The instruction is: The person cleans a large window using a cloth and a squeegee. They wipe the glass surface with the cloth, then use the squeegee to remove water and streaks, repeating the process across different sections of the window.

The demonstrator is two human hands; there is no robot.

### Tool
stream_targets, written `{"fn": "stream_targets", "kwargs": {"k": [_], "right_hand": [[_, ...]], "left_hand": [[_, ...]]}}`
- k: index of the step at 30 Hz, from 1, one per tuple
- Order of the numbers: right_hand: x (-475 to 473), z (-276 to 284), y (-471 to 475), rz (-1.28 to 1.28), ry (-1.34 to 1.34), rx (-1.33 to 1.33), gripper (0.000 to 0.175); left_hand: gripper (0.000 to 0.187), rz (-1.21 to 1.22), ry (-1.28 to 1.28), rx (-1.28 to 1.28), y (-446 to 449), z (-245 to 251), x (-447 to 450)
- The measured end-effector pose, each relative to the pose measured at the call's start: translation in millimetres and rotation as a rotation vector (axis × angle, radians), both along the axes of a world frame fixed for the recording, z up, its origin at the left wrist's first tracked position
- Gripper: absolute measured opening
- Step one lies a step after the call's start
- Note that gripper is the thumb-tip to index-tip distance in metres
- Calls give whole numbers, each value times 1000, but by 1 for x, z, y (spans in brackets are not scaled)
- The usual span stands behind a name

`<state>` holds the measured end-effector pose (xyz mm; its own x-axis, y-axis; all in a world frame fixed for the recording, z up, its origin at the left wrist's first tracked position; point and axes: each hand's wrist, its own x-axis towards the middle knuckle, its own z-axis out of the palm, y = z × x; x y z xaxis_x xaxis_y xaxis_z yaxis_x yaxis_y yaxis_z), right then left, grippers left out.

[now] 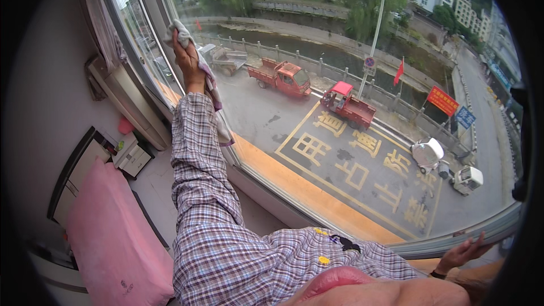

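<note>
My left hand (187,60) is raised at the upper left, shut on a pale cloth (182,34) pressed against the window pane. The cloth has a purple edge, and part of it hangs down beside my wrist and checked sleeve. At the lower right, my right hand (461,256), with a dark band at its wrist, has its fingers spread against the window frame (480,231). Its palm is only partly visible.
An orange ledge (306,185) runs outside below the glass. Beyond lie a street with red cargo vehicles (289,80) and a river. Indoors at left are a bed with a pink cover (112,229), a white bedside cabinet (134,159) and a curtain (100,21).
</note>
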<state>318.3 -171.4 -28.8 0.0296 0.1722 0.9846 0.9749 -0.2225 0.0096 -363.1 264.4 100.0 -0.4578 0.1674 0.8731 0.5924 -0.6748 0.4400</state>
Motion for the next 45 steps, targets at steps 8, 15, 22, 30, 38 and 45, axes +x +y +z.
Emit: {"fn": "stream_targets", "kwargs": {"k": [8,15,22,30,38,45], "right_hand": [[6,-14,2,-9,90,24,39],[-1,-10,-2,28,160,8,39],[0,-8,-6,7,120,-18,38],[2,-1,4,26,30,23,38],[-6,14,3,99,8,1,38],[-9,18,2,110,-16,-36,38]], "left_hand": [[40,141,195,133,7,83,-4],[34,-330,333,-37,-4,346,-10],[41,269,383,272,10,182,-4],[56,-358,-410,-245,-21,-231,32],[68,-411,-1088,-608,-64,-446,90],[53,-236,-820,-561,-126,-327,187]]}}
